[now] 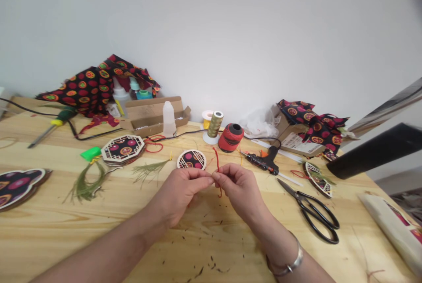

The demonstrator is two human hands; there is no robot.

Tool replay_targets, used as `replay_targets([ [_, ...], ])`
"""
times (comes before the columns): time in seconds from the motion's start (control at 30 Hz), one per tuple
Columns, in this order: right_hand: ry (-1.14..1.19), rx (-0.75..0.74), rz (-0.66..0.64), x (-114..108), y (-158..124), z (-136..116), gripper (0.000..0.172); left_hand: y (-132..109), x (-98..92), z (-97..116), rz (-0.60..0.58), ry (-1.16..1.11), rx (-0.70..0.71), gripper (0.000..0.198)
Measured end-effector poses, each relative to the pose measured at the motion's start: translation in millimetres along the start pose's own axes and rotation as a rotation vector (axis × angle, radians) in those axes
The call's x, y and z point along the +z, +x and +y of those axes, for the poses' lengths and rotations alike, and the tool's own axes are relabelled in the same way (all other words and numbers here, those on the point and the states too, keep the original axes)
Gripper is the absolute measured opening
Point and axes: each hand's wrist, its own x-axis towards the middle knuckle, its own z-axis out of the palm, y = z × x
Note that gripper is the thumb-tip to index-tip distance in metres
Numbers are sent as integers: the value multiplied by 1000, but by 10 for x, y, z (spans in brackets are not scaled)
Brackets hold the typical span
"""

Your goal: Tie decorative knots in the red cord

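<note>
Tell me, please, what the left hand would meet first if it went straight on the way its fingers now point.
Most likely the left hand would meet the right hand, beside the red cord; whether the two hands already touch is unclear.

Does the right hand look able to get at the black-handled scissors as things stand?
Probably yes: nothing stands between the right hand and the black-handled scissors, though that hand pinches red cord.
</note>
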Motion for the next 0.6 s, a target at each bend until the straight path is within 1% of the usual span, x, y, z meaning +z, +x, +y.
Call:
replay_targets([
  [0.17,77,38,-51,-31,21,-1,28,31,-14,-10,-2,-41,-27,14],
  [0.23,59,31,-71,-56,37,27,32,40,-16,-1,5,-63,-27,15],
  [0.4,-204,-98,-91,-131,53,32,30,50,-25,16,55,-76,-22,16],
  [0.5,-319,-97,-70,-158,42,-2,27,54,-34,5,82,-61,1,18],
  [0.6,-389,-81,-9,-148,7,-29,26,49,-40,-3,105,-53,26,18],
])
